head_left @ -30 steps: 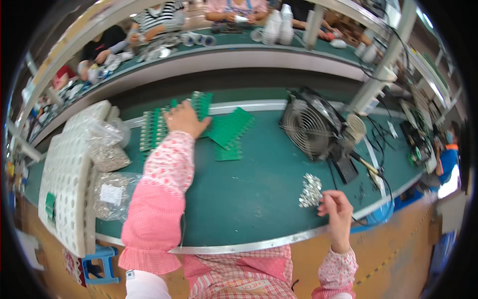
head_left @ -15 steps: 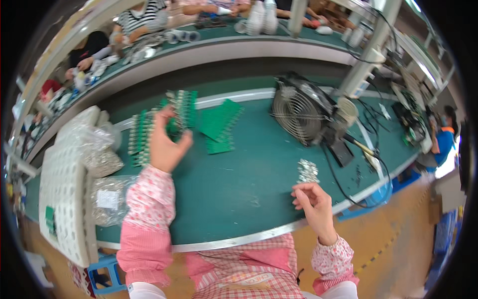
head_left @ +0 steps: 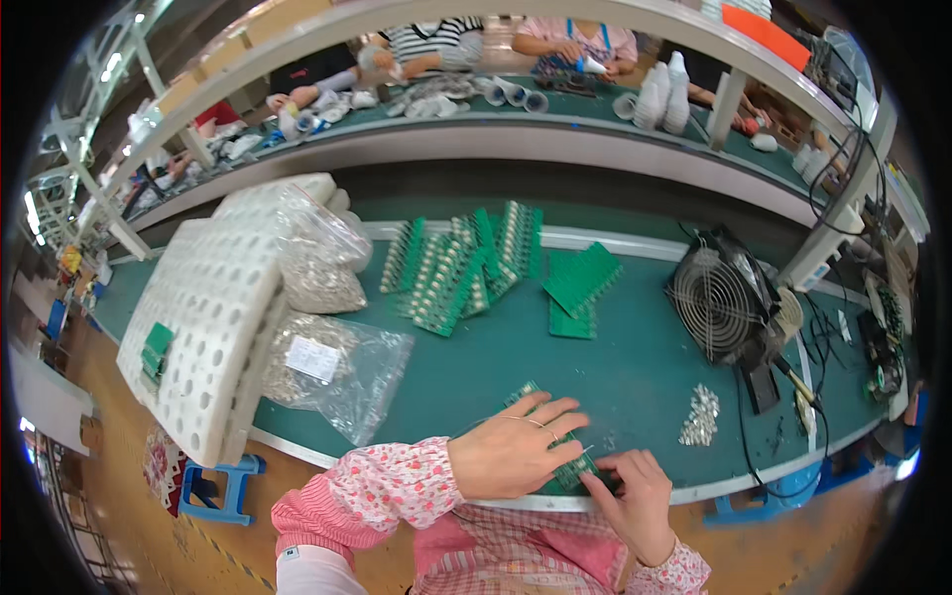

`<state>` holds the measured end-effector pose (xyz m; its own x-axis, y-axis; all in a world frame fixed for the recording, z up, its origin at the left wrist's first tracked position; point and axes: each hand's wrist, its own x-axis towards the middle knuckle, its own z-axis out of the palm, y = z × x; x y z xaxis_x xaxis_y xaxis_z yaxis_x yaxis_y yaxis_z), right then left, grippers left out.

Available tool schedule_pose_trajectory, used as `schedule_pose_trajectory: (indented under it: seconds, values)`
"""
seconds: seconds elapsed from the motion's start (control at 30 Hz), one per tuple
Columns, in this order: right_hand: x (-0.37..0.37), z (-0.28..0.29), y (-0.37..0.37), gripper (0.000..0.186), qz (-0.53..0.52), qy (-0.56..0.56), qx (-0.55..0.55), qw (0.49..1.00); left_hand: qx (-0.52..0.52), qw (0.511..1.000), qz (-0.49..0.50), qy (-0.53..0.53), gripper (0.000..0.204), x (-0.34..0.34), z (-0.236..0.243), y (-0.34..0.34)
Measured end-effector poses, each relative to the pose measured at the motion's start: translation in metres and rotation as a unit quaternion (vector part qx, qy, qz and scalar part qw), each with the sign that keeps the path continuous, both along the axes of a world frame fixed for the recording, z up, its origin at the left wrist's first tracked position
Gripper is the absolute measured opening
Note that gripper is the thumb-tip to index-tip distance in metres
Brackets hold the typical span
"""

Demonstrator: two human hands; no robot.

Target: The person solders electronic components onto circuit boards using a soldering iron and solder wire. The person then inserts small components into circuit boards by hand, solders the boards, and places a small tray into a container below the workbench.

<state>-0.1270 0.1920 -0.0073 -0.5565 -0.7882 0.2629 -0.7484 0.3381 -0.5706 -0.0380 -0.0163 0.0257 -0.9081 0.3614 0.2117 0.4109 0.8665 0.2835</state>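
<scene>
Near the table's front edge lies a narrow green circuit board [head_left: 567, 474], partly hidden under my hands. My left hand [head_left: 511, 454] reaches across it palm down, its fingers bent over the board and a ring on one of them. At the board's right end my right hand [head_left: 640, 501] grips with thumb and forefinger; the exact contact is partly hidden. Farther back, several green board strips with rows of pale parts [head_left: 446, 278] lie in an overlapping pile. Right of that pile are plain green boards [head_left: 583, 280]. A small heap of silvery parts [head_left: 700, 416] lies to the right.
Perforated white foam trays [head_left: 203, 307] stand at the left, with bags of small metal parts [head_left: 322, 278] beside them. A black fan with a wire guard [head_left: 716, 307] and cables occupy the right. Across a divider, several people work at another bench [head_left: 595, 99].
My left hand has come from the board pile to the front edge, where a circuit board now lies under it. My right hand has moved from beside the metal parts to the board. The view has shifted left.
</scene>
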Motion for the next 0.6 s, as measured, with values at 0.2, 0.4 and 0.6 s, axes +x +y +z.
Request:
schedule_pose_trajectory:
  seconds: [0.2,0.4,0.6]
  values:
    - [0.007,0.003,-0.013,0.016,0.065,-0.038,-0.114,0.991,0.049,0.999,0.010,0.015,0.025,0.010,-0.016,0.029]
    - [-0.002,-0.008,0.001,0.011,0.025,-0.177,-0.140,0.974,0.101,0.985,0.139,0.029,0.017,0.022,-0.029,0.015]
    - [-0.046,-0.021,0.037,0.011,-0.185,0.051,-0.104,0.976,0.091,0.906,0.409,0.060,0.030,0.022,-0.033,0.002]
